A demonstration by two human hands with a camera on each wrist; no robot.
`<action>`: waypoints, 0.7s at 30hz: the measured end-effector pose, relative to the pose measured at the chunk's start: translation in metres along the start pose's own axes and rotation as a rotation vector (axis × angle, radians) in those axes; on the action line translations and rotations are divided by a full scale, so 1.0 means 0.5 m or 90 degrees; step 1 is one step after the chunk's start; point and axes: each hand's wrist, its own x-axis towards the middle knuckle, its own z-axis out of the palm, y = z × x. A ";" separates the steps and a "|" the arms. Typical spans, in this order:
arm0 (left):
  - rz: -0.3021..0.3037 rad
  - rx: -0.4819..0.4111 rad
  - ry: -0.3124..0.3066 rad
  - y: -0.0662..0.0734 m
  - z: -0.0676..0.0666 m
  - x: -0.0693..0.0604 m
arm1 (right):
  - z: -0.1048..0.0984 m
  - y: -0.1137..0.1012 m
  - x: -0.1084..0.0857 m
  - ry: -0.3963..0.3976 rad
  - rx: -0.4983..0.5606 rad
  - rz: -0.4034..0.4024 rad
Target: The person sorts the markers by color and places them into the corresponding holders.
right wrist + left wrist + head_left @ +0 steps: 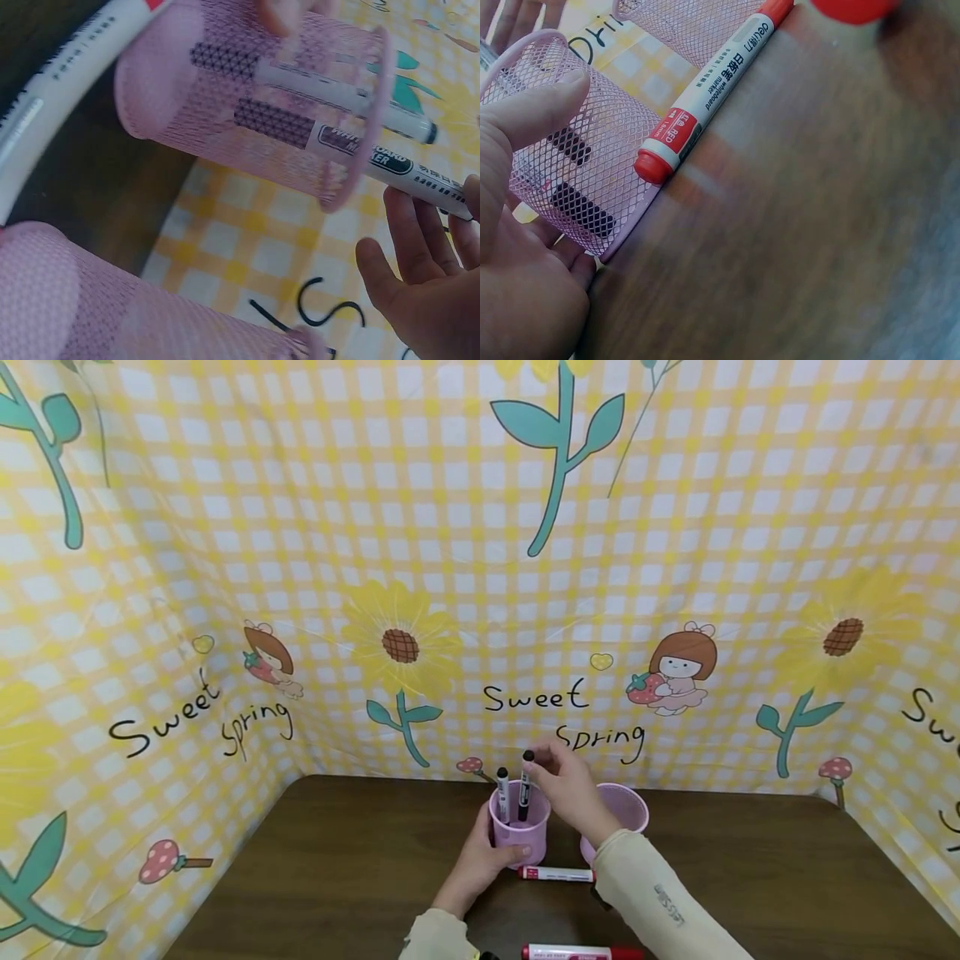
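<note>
My left hand (480,860) (525,247) grips the left pink mesh cup (521,835) (592,165) round its side, thumb in front. Two black-capped whiteboard markers stand in that cup: one on the left (503,797), the other (525,789) (367,157) pinched near its top end by my right hand (566,785) (427,270). The lower ends of both show through the mesh in the right wrist view. A red marker (558,874) (712,90) lies on the table in front of the cup.
A second pink mesh cup (626,806) (150,307) stands to the right, partly behind my right forearm. Another red marker (573,952) lies near the front edge of the head view. Yellow checked cloth (465,610) rises behind the brown table (337,877).
</note>
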 end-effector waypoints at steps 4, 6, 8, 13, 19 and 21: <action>-0.010 -0.001 0.001 0.000 0.000 0.000 | 0.010 0.015 -0.002 -0.006 -0.027 0.001; -0.011 -0.002 0.002 0.000 0.000 0.001 | 0.015 0.022 -0.003 -0.014 -0.037 0.011; -0.014 -0.003 0.006 0.000 0.000 0.002 | 0.019 0.029 -0.003 -0.018 -0.042 0.020; -0.009 0.001 0.007 0.001 -0.001 0.002 | 0.028 0.042 -0.004 -0.018 -0.051 0.011; -0.008 0.000 0.003 0.001 -0.001 0.000 | 0.034 0.047 -0.005 -0.017 -0.057 0.004; -0.015 -0.002 0.003 0.002 -0.001 0.000 | 0.035 0.047 -0.005 -0.019 -0.055 0.004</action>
